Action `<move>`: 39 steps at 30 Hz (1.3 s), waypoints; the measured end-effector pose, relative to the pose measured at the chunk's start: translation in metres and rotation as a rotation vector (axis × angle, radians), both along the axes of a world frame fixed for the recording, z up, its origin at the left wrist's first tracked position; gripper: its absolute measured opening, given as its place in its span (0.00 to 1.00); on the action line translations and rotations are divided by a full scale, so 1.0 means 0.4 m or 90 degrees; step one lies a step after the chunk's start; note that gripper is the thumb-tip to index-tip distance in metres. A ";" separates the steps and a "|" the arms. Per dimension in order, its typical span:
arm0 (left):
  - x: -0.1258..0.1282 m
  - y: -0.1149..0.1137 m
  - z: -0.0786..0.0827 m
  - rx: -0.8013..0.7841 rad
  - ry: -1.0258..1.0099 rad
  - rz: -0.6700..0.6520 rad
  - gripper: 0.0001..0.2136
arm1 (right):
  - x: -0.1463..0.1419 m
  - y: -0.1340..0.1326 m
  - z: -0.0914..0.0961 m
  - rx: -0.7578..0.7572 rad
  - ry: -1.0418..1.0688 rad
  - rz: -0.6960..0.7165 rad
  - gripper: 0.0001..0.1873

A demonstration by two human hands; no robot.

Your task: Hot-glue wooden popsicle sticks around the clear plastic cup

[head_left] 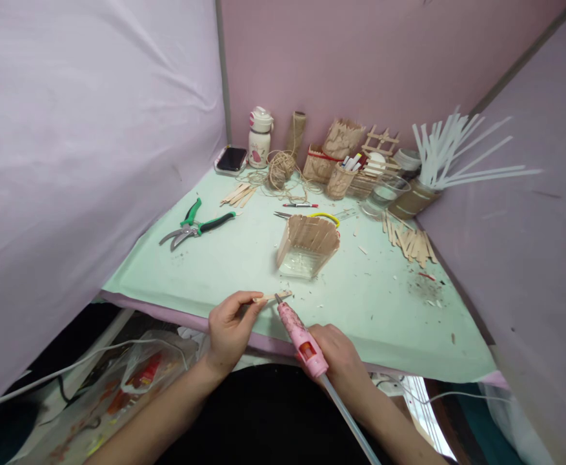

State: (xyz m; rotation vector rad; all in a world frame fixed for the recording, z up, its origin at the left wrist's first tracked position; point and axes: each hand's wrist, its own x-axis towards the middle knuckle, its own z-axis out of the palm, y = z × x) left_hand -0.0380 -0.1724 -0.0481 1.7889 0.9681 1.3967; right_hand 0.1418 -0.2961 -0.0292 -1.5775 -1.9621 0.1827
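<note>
My left hand [232, 328] pinches a short wooden craft stick [273, 296] by its near end and holds it level over the table's front edge. My right hand [338, 358] is wrapped round a pink hot glue gun [301, 337], whose nozzle touches the stick near its middle. A clear glue rod [348, 416] juts from the gun's back toward me. Beyond the stick stands a clear plastic container [306, 245] with craft sticks stuck upright around its walls.
On the pale green table [215, 271] lie green-handled pliers [196, 227], scissors [306, 215], a red pen [300, 205], twine [281, 169], a bottle [259, 138], a phone [231, 159], loose sticks [411, 242] and a jar of white glue rods [450, 161]. Pink cloth walls close in on three sides.
</note>
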 end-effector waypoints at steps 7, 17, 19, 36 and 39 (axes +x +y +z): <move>-0.007 0.001 -0.020 -0.013 0.016 0.010 0.05 | 0.011 -0.006 0.020 -0.045 -0.037 -0.032 0.11; -0.006 0.003 -0.022 -0.017 0.013 0.006 0.04 | 0.017 -0.010 0.030 -0.060 -0.069 -0.054 0.11; -0.006 0.003 -0.020 -0.014 0.014 0.005 0.04 | 0.017 -0.011 0.029 -0.060 -0.073 -0.060 0.10; -0.004 0.000 -0.009 -0.001 0.021 0.015 0.04 | 0.022 -0.012 0.025 -0.066 -0.066 -0.060 0.10; -0.004 -0.001 -0.008 -0.001 0.015 0.009 0.04 | 0.022 -0.009 0.028 -0.059 -0.056 -0.053 0.11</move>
